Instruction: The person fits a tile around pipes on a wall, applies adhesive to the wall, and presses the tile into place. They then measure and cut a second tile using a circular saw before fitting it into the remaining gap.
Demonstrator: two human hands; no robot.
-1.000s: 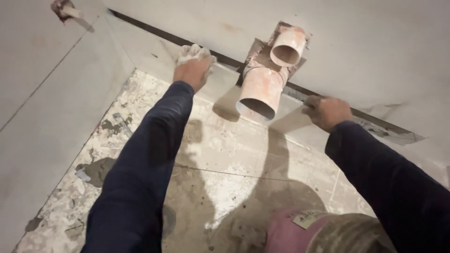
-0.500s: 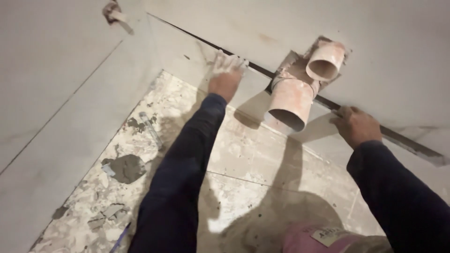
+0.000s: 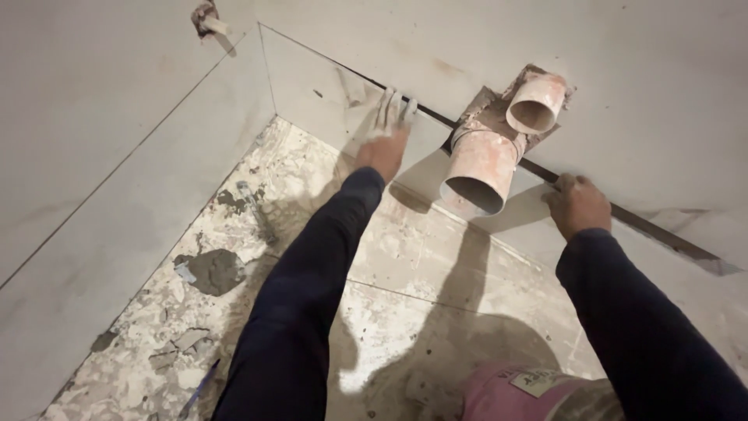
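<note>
My left hand lies flat on a pale grey wall tile low on the wall, fingers spread and reaching its top edge. My right hand is curled over the same tile's top edge, right of the pipes, at a dark open joint. Between my hands a large pinkish drain pipe sticks out of the wall. A smaller pipe juts out just above it, from a rough cut-out.
The floor is rough, mortar-stained tile with a dark mortar blob, a small tool and a blue pencil. A tiled side wall closes the left, with a fitting stub. A pink object sits at the bottom edge.
The view has swung so the corner and pipes sit further right and lower. My left hand's fingers have spread flatter against the tile. My right hand stays on the tile's edge.
</note>
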